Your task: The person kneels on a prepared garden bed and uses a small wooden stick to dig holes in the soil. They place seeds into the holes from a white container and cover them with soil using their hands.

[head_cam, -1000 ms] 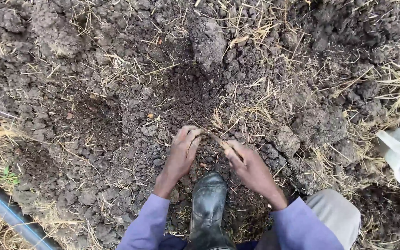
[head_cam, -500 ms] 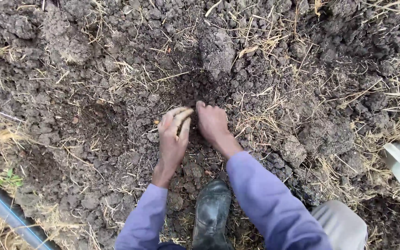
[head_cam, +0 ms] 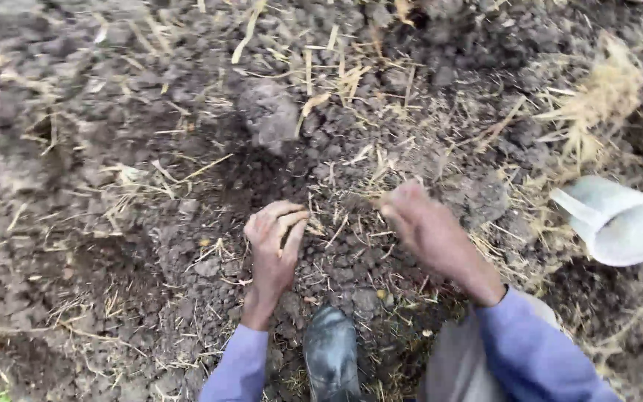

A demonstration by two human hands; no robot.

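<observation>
While both hands work low over the soil [head_cam: 150, 246], the left hand [head_cam: 273, 246] lies palm-down on the crumbly dark earth, fingers bent and pressed together, touching the dirt, grasping nothing visible. Right hand [head_cam: 426, 231] is motion-blurred just beside it, fingers curled loosely; cannot tell if it pinches anything. Both wrists come out of purple sleeves [head_cam: 240, 368]. A dark rubber boot [head_cam: 330, 353] stands between the forearms at the bottom edge of the plot, toe pointing at the patch under the hands. Dry straw bits [head_cam: 336, 82] are scattered all over the clods. A big grey clod [head_cam: 269, 115] sits above the hands, apart from them. White bucket [head_cam: 623, 219] lies tipped near the right edge, well apart from the right hand.
</observation>
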